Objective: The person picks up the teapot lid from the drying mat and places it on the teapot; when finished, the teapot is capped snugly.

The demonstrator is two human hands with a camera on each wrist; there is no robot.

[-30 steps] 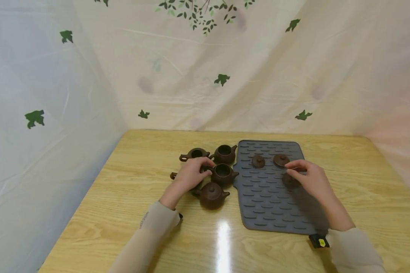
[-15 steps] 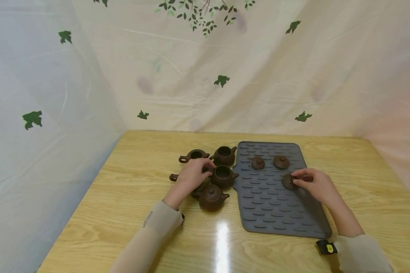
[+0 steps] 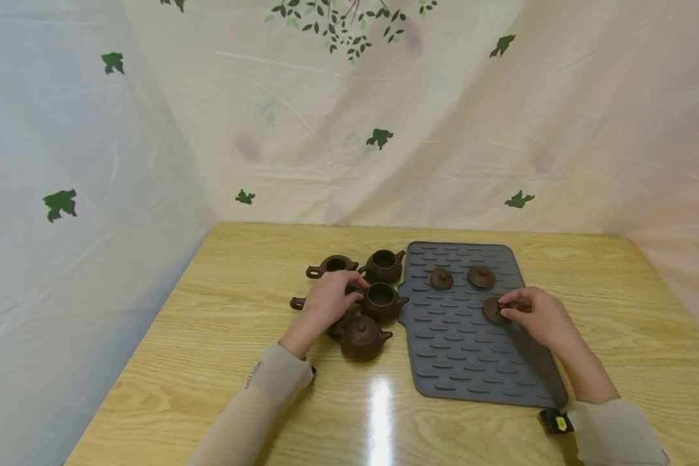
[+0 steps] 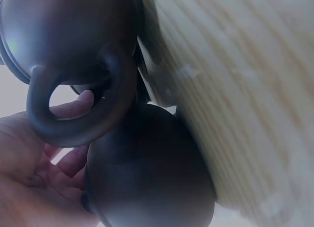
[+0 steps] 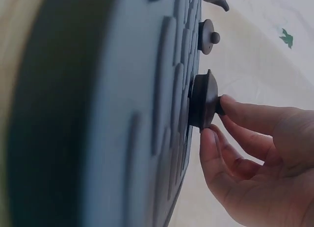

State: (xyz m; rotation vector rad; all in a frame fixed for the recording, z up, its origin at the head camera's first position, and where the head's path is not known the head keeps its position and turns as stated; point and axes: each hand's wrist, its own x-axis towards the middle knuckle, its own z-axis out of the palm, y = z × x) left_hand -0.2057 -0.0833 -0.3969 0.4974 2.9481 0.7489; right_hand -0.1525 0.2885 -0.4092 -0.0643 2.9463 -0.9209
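My left hand [image 3: 326, 298] is at the handle of a dark brown open teapot [image 3: 380, 302], with thumb and fingertips pinching there. In the left wrist view a looped teapot handle [image 4: 78, 131] in front hides part of the fingers. A lidded teapot [image 3: 361, 340] stands just nearer to me. With my right hand [image 3: 544, 317] I pinch a small round brown teapot lid [image 3: 494, 310] that sits on the grey ridged mat [image 3: 454, 362]. Up close in the right wrist view, one fingertip touches the knob and another the rim of the lid [image 5: 203, 102].
Two more lids, one at left [image 3: 441, 279] and one at right [image 3: 481, 277], lie farther back on the mat. Behind my left hand stand an open teapot [image 3: 384, 264] and another [image 3: 334, 263]. A further teapot's handle [image 3: 297, 302] sticks out to the left.
My right hand has shifted slightly right and toward me, leaving more of the lid under its fingertips in view. The left hand has stayed almost still at the teapot.
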